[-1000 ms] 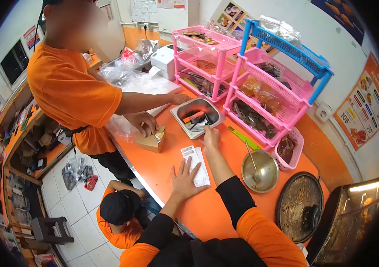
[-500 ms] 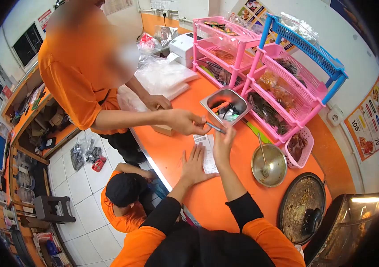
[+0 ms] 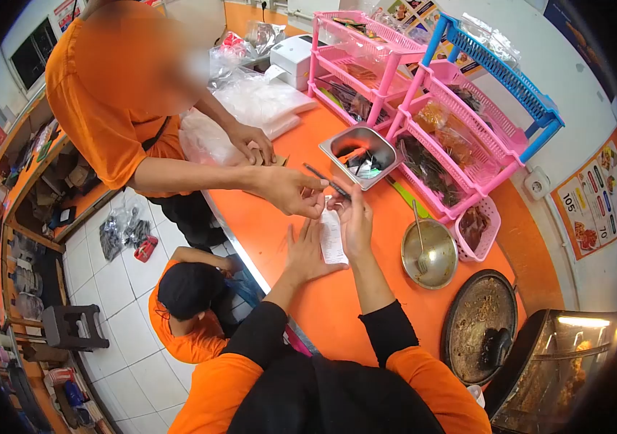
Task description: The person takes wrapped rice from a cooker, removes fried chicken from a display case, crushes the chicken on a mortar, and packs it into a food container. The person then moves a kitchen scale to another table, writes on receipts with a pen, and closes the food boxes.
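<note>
More of the slim dark pen shows than half a second ago, slanting above the far end of the narrow white paper receipt. The right hand pinches its near end, seemingly the firmer hold now; whether the co-worker's bare hand touches it, I can't tell. The left hand, fingers spread, lies flat beside the receipt, in from the orange tabletop's left edge.

Slim dark pen aslant in the right hand; narrow white printed slip flat on the orange counter
</note>
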Tool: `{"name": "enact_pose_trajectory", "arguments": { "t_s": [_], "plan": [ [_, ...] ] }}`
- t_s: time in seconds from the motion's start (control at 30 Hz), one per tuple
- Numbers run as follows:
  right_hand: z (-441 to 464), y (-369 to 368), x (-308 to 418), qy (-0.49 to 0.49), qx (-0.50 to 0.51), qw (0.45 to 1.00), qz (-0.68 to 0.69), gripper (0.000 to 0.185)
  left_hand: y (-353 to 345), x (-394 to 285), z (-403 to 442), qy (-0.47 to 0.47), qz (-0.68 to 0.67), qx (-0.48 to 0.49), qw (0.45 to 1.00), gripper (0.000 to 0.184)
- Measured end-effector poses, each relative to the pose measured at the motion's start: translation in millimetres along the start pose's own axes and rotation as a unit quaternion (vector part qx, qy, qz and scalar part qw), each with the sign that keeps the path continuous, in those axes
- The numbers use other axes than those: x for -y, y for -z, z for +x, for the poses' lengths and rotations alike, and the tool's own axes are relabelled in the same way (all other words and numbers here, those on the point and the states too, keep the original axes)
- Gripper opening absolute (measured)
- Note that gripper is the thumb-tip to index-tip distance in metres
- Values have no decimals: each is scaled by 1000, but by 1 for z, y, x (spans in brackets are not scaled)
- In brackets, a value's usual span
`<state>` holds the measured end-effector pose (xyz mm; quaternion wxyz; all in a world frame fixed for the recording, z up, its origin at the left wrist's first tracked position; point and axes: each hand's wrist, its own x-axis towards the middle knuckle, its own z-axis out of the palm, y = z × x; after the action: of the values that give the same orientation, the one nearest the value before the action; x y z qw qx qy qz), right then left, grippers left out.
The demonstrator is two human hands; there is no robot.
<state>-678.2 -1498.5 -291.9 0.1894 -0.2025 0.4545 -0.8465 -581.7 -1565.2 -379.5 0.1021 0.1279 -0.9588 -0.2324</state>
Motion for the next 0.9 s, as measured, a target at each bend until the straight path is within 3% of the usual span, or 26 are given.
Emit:
{"name": "enact_pose_trajectory", "arguments": {
  "t_s": [0.1, 0.13, 0.23, 0.3, 0.4, 0.5, 0.6, 0.9],
  "plan": [
    [-6, 4, 12, 31, -113, 992, 36, 46, 0, 0, 2, -3, 8, -4, 1000, 119],
    [-7, 9, 12, 52, -136, 988, 49, 31, 0, 0, 1, -3, 8, -7, 1000, 119],
    [-14, 50, -13, 84, -108, 989, 51, 17, 5, -2, 2, -3, 21, 14, 1000, 121],
    [-24, 65, -16, 1, -74, 995, 63, 7, 5, -3, 2, 5, 18, 13, 1000, 123],
    [-28, 78, -26, -137, -91, 979, 117, 12, 6, -5, 2, 10, 15, 12, 1000, 125],
    [-23, 72, -42, -119, -124, 985, -10, 17, 7, -5, 1, 3, 5, 0, 1000, 127],
    [-11, 90, -55, -119, -73, 957, -254, 24, 8, -6, 2, 5, 1, -2, 1000, 128],
    [-12, 85, -75, -60, 1, 913, -403, 29, 5, -5, 2, 10, 26, 12, 1000, 127]
  ]
}}
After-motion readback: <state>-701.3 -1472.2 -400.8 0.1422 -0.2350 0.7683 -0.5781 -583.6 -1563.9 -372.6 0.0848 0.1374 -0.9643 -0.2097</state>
